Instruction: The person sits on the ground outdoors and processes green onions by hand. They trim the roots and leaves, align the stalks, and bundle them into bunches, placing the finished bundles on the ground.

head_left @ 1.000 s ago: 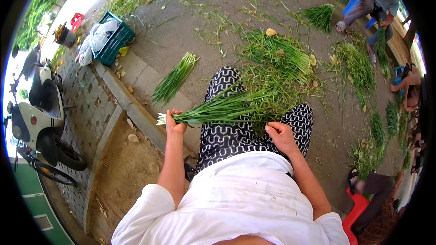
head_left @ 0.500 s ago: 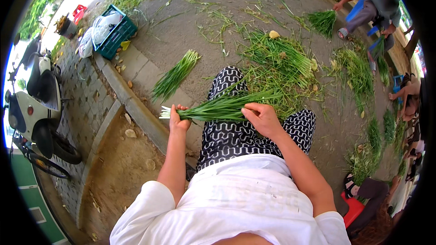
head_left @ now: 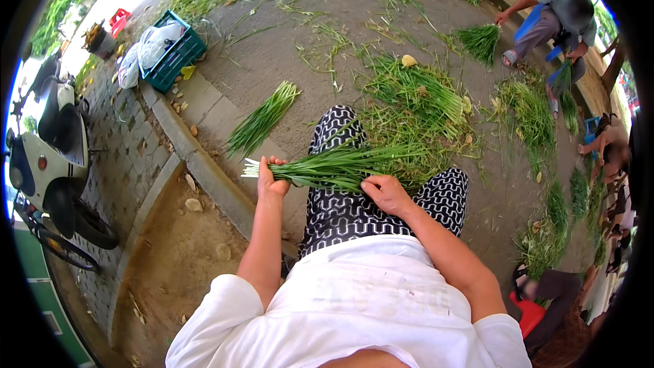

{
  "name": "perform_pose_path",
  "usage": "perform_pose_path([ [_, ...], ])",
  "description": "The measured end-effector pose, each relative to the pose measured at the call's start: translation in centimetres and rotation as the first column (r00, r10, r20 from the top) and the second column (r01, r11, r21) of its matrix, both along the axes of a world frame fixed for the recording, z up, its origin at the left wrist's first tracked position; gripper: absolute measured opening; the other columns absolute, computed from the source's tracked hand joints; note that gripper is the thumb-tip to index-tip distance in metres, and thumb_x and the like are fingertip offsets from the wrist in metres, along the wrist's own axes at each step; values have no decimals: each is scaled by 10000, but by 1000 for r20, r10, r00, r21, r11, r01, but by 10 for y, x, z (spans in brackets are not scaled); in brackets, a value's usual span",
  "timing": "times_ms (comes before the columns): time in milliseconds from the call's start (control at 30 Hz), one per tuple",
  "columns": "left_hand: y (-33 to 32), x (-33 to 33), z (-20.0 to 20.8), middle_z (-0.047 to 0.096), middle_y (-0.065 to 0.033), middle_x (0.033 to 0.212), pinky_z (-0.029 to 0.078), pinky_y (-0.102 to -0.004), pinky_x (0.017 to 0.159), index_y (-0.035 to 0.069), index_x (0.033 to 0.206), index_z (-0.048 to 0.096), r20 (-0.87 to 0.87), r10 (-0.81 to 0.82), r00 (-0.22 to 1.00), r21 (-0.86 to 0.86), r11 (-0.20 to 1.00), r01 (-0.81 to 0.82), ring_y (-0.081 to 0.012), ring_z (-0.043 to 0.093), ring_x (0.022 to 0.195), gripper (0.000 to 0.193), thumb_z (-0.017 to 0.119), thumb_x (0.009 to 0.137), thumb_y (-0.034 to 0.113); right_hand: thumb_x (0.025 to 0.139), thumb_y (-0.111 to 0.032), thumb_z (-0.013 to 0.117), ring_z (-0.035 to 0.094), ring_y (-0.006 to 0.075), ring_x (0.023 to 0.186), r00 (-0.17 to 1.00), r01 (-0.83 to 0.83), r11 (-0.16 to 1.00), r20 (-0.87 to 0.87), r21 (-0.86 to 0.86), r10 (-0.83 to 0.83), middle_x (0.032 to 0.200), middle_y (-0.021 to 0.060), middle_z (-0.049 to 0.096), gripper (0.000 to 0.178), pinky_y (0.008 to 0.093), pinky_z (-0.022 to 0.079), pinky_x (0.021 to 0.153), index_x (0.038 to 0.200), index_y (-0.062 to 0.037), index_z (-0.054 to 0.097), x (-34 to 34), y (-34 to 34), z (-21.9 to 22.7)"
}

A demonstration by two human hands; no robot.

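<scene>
A bunch of garlic chives (head_left: pixel 330 169) lies level across my lap, its white stem ends to the left and its long green leaves fanning to the right. My left hand (head_left: pixel 274 178) is closed around it near the white ends. At the lower edge of the leaves, my right hand (head_left: pixel 390 195) has its fingers pinched on a few chive leaves; the fingertips are partly hidden. Just beyond my left hand, a second bunch of chives (head_left: pixel 264 119) rests on the pavement. A large heap of loose chives (head_left: pixel 426 95) spreads on the ground past my right knee.
At far left stand a green crate (head_left: pixel 167 71) with white plastic bags and a parked scooter (head_left: pixel 51 170). A curb (head_left: pixel 208 167) runs along my left. On the right, a co-worker (head_left: pixel 569 10) sits holding chives, near more piles (head_left: pixel 531 116) and other people.
My right hand has moved slightly down and toward me along the leaves, which now spread wider. My left hand keeps its hold on the bunch.
</scene>
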State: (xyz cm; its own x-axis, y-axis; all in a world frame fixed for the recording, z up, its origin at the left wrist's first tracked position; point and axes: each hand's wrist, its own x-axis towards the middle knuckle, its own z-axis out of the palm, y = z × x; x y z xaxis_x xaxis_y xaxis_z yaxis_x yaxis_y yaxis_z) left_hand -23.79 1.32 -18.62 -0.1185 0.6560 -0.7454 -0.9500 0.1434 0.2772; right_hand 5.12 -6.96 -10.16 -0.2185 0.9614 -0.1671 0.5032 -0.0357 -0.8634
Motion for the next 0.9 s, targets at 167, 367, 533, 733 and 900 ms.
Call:
perform_pose_path([
  [167, 3, 13, 8, 487, -9, 628, 454, -323, 651, 85, 727, 489, 22, -12, 1000, 27, 1000, 11, -146, 477, 567, 323, 451, 945, 320, 883, -261, 515, 534, 309, 603, 977, 208, 976, -42, -67, -211, 676, 185, 561, 296, 385, 424, 610, 853, 23, 594, 9, 1, -27],
  [367, 2, 3, 0, 482, -8, 625, 456, -326, 667, 87, 727, 488, 9, -49, 999, 82, 995, 48, -143, 480, 574, 317, 453, 944, 314, 854, -241, 604, 474, 77, 501, 897, 210, 896, -288, -392, -336, 663, 18, 576, 260, 234, 363, 419, 928, 8, 625, -8, 12, -2],
  [533, 2, 10, 7, 492, -4, 632, 460, -333, 677, 90, 731, 489, 4, -56, 998, 55, 997, 56, -146, 485, 578, 313, 449, 947, 312, 853, -326, 617, 484, 78, 501, 860, 216, 818, -293, -533, -418, 682, 7, 553, 311, 219, 381, 405, 834, -16, 609, -3, 17, -8],
  [733, 0, 13, 7, 508, -16, 674, 467, -343, 693, 84, 772, 488, -49, 12, 999, 33, 999, -10, -155, 496, 601, 297, 436, 954, 312, 865, -334, 600, 480, 75, 484, 843, 219, 821, -321, -528, -431, 651, -10, 523, 302, 216, 371, 401, 806, -39, 623, -2, 15, -7],
  [900, 1, 23, 26, 524, -35, 737, 474, -346, 693, 61, 853, 492, -157, 90, 984, 124, 990, -70, -168, 505, 650, 254, 466, 946, 296, 876, -273, 596, 467, 61, 491, 919, 190, 895, -246, -404, -306, 561, -15, 521, 284, 225, 370, 438, 925, -3, 670, -1, 6, 18],
])
